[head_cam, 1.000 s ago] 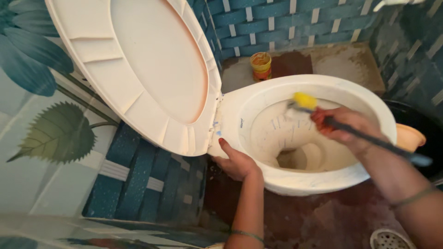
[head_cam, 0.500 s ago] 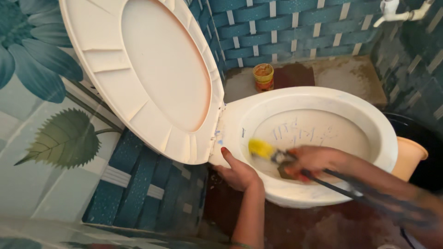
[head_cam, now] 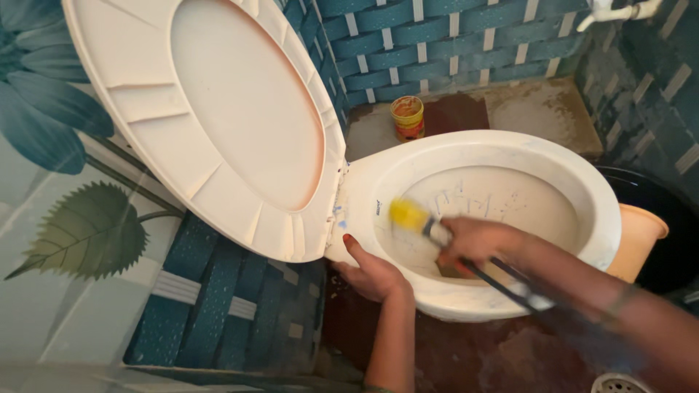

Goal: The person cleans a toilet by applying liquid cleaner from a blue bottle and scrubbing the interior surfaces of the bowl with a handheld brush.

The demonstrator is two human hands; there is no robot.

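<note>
Right hand (head_cam: 477,244): fist wrapped around brush handle, held over toilet bowl opening, arm comes in from lower right, motion-blurred.
Brush (head_cam: 419,222): yellow head (head_cam: 408,214) at near-left inner wall of bowl, just below rim; dark handle (head_cam: 502,285) runs back down-right past the wrist, across near rim.
Left hand (head_cam: 371,273): fingers loosely curled, pressed against outer left side of bowl, just under the hinge area; holds nothing, red nail visible on thumb.
Toilet bowl (head_cam: 582,182): white, oval, blue scribble marks on far inner wall; streaky inside. Bottom of bowl hidden by right hand.
Seat and lid (head_cam: 218,116): raised, tilted back to the left against tiled wall, underside facing camera.
Small jar (head_cam: 408,116): yellow-orange, upright on floor behind bowl, near wall, well apart from both hands.
Tan container (head_cam: 637,240): just beside bowl on right, touching or nearly touching rim, cannot tell which.
Dark bucket (head_cam: 670,218): behind tan container, far right.
Tap (head_cam: 611,11): white, on wall, top right.
Floor drain (head_cam: 619,383): bottom right, partly cut off.
Wall (head_cam: 80,225): blue tiles with leaf print at left.
</note>
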